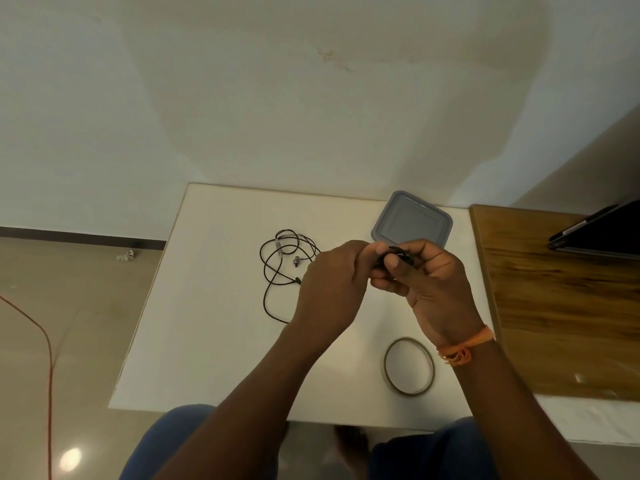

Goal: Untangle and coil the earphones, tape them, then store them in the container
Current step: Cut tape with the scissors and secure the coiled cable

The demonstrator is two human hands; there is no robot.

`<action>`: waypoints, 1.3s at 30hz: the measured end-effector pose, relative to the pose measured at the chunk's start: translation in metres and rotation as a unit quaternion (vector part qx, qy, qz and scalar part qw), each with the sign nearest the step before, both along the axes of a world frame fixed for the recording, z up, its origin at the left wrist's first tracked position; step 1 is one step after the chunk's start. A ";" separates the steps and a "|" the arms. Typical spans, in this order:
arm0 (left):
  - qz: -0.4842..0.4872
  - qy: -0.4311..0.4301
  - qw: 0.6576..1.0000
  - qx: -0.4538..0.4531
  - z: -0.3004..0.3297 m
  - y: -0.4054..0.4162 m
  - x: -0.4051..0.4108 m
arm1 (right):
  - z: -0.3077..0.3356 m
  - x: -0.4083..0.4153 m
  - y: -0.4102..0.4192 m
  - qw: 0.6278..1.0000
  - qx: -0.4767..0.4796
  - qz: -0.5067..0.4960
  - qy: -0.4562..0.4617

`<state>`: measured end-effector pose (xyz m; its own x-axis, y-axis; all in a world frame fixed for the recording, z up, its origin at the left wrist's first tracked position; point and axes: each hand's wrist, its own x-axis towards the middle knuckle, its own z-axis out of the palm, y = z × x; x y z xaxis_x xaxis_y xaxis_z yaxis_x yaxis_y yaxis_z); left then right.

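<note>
Two hands (332, 275) (426, 282) grip one earphone coil (398, 254).

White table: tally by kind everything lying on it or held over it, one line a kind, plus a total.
Loose earphone cable lying on the white table: 1
Coiled black bundle gripped by the left hand and the right hand: 1
Tape roll: 1
Grey lidded container: 1
Total: 4

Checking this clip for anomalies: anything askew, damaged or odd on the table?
Nothing damaged or spilled. One earphone cable lies loose and uncoiled on the table; both hands grip a dark coil.
</note>
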<state>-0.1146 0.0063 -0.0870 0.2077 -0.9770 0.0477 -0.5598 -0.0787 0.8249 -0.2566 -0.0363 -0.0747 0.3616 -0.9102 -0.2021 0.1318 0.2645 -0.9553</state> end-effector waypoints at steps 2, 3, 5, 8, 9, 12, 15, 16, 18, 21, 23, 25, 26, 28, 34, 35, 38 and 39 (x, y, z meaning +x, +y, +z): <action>-0.005 0.049 0.999 0.012 0.000 -0.001 0.001 | -0.001 0.000 0.000 1.000 -0.003 0.004 -0.004; -0.010 0.071 0.997 0.020 0.000 -0.002 0.002 | -0.002 -0.001 -0.001 1.000 -0.002 0.007 -0.007; -0.029 0.121 0.992 0.028 0.000 -0.004 0.003 | -0.003 -0.003 -0.003 1.000 0.004 0.015 -0.020; -0.054 0.215 0.974 0.056 0.003 -0.004 0.006 | -0.004 -0.006 -0.005 0.998 0.017 0.039 -0.037; -0.060 0.244 0.965 0.072 0.004 -0.004 0.007 | -0.006 -0.007 -0.006 0.998 0.023 0.045 -0.043; -0.063 0.315 0.940 0.114 0.007 -0.003 0.009 | -0.007 -0.007 -0.007 0.994 0.045 0.061 -0.075; -0.064 0.343 0.928 0.128 0.009 -0.003 0.009 | -0.005 -0.006 -0.006 0.991 0.064 0.062 -0.096; -0.060 0.350 0.926 0.131 0.009 -0.003 0.009 | -0.004 -0.006 -0.006 0.991 0.069 0.060 -0.095; -0.050 0.360 0.922 0.135 0.008 -0.002 0.007 | -0.004 -0.007 -0.005 0.992 0.071 0.057 -0.088; -0.029 0.352 0.926 0.133 0.008 -0.002 0.005 | -0.005 -0.008 -0.005 0.993 0.063 0.058 -0.082; -0.020 0.338 0.933 0.123 0.009 -0.002 0.003 | -0.006 -0.008 -0.006 0.993 0.061 0.056 -0.081; -0.012 0.312 0.943 0.113 0.008 -0.002 0.002 | -0.007 -0.006 -0.006 0.991 0.072 0.053 -0.096; -0.008 0.290 0.951 0.107 0.006 -0.002 0.001 | -0.008 -0.005 -0.006 0.991 0.077 0.048 -0.102; 0.001 0.248 0.963 0.101 0.003 -0.002 0.000 | -0.008 -0.003 -0.006 0.993 0.066 0.041 -0.090; 0.005 0.259 0.963 0.078 0.003 -0.001 0.001 | -0.006 0.001 0.000 1.000 -0.009 -0.002 -0.013; 0.004 0.279 0.957 0.076 0.004 -0.001 0.002 | -0.005 0.001 0.000 1.000 -0.009 -0.005 -0.010; -0.007 0.323 0.943 0.073 0.009 0.001 0.002 | -0.004 0.000 -0.002 1.000 -0.015 0.006 -0.002; -0.013 0.327 0.943 0.068 0.010 0.001 0.002 | -0.003 -0.001 -0.002 1.000 -0.017 0.007 -0.002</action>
